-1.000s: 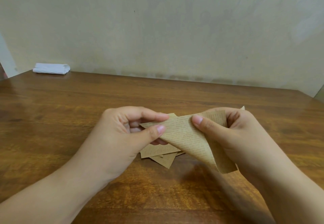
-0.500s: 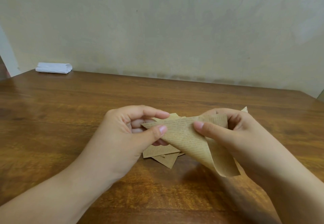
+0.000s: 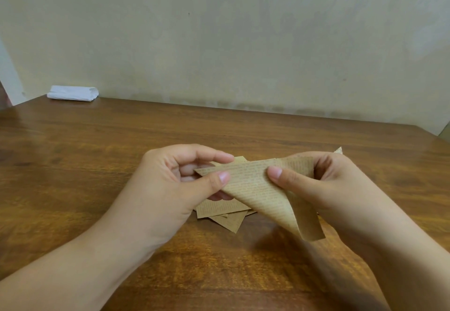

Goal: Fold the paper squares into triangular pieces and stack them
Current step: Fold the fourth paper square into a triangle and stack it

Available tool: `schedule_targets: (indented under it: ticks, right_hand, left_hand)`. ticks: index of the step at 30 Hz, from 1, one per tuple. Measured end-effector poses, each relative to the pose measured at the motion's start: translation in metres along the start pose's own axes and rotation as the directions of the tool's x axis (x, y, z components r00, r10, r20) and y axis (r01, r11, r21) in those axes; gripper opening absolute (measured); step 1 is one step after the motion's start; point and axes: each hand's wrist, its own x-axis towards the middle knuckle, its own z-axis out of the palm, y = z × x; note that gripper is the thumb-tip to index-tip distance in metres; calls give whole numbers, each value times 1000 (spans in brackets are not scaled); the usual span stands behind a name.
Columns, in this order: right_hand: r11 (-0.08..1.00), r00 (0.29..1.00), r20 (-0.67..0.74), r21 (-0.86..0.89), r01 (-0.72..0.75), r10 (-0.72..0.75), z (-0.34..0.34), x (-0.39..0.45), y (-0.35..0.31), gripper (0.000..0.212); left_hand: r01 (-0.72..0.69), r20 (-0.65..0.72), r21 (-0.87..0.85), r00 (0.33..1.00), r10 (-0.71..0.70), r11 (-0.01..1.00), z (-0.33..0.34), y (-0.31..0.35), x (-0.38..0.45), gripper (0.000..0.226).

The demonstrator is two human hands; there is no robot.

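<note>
A brown ribbed paper square [image 3: 258, 189] is held in the air above the table, bent over into a loose triangle with its lower corner hanging down at the right. My left hand [image 3: 170, 189] pinches its left corner between thumb and fingers. My right hand [image 3: 323, 186] pinches its upper right part, thumb on the front. Beneath the hands lies a small pile of brown paper pieces [image 3: 224, 215], partly hidden; one corner of it shows behind my right hand.
The wooden table [image 3: 97, 164] runs back to a pale wall. A folded white cloth or paper [image 3: 73, 93] lies at the far left corner of the table.
The folded paper's hanging corner has dropped a little lower and both hands have shifted slightly; the grips are the same.
</note>
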Motion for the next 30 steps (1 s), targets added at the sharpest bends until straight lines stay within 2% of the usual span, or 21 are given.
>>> schedule_targets:
  ticks: [15, 19, 23, 30]
  right_hand:
    - [1000, 1000, -2, 11, -23, 23, -1, 0, 1, 38]
    - [1000, 1000, -18, 3, -21, 21, -1, 1, 2, 33]
    - [999, 999, -32, 34, -5, 6, -1, 1, 0, 16]
    - [999, 999, -41, 45, 14, -12, -1, 2, 0, 14]
  left_hand:
    - [-5, 0, -4, 1000, 5, 1000, 2, 0, 1, 24]
    - [31, 1, 3, 1000, -31, 1000, 1, 0, -1, 27]
    - [47, -34, 17, 998, -47, 999, -1, 2, 0, 26]
    - [105, -36, -17, 994, -106, 994, -2, 4, -1, 31]
